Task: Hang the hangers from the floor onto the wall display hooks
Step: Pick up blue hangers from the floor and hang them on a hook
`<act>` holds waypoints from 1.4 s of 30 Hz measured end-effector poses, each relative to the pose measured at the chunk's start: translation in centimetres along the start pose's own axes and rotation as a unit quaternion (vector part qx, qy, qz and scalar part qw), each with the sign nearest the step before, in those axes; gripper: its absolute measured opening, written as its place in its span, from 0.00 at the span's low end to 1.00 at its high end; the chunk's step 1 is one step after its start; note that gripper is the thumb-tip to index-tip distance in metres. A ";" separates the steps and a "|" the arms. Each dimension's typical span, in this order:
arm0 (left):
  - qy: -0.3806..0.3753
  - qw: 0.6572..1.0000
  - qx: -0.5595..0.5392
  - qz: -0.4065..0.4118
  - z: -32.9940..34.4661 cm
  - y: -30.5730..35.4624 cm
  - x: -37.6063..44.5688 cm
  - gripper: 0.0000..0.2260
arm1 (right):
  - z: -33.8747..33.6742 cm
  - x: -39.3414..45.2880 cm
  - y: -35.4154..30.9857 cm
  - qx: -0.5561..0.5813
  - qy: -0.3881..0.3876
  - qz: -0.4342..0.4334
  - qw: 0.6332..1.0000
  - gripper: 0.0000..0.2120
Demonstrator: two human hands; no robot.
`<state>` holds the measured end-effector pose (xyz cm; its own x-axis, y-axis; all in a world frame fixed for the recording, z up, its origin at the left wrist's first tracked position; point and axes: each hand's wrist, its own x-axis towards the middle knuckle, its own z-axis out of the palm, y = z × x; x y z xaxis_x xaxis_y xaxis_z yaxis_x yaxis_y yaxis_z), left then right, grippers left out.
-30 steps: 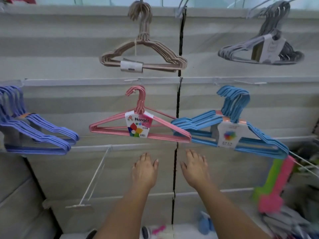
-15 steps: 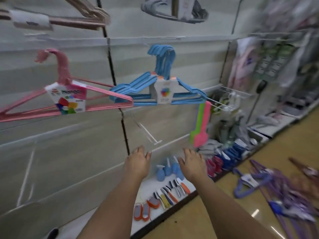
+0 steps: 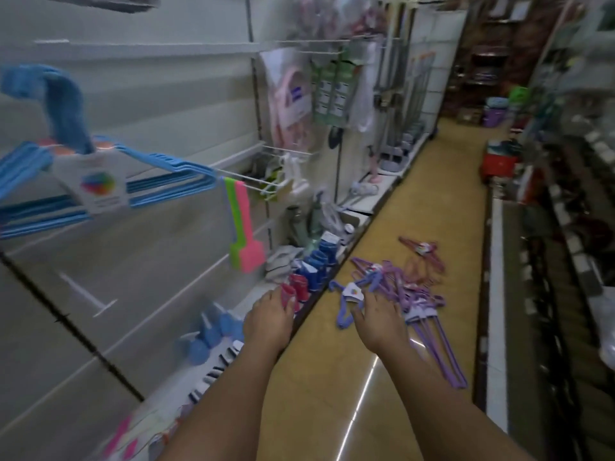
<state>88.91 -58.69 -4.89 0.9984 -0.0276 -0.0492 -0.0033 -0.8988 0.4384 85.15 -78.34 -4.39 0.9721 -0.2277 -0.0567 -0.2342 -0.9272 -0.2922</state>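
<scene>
Head view: both hands, left hand (image 3: 270, 319) & right hand (image 3: 379, 319), empty w/ fingers relaxed. Reach far-right for purple plastic hanger bundle (image 3: 392, 291) on yellow floor (image 3: 332, 377); grip by hooks.

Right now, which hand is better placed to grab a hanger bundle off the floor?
Right hand: it lines up with the purple hangers on the floor. Left hand is over the bottom shelf.
</scene>
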 end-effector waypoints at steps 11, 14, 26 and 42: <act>-0.072 0.995 0.013 0.072 10.5 13.6 4.3 0.21 | -1.4 4.0 15.0 0.039 -0.018 0.098 0.994 0.23; -0.093 0.992 0.022 0.081 12.7 16.3 5.5 0.22 | -1.2 5.4 17.9 0.081 -0.035 0.132 0.987 0.23; -0.119 0.985 0.032 0.121 17.3 21.8 19.8 0.21 | -1.2 18.9 22.2 0.096 -0.014 0.184 0.978 0.20; -0.170 0.979 0.055 0.100 23.0 24.0 38.3 0.23 | 2.5 38.1 24.0 0.100 -0.054 0.215 0.970 0.28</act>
<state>125.77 -91.37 -16.89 0.9004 -0.3358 -0.2767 -0.2223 -0.9016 0.3710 116.60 -108.52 -15.96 0.7829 -0.5389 -0.3109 -0.6221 -0.6741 -0.3981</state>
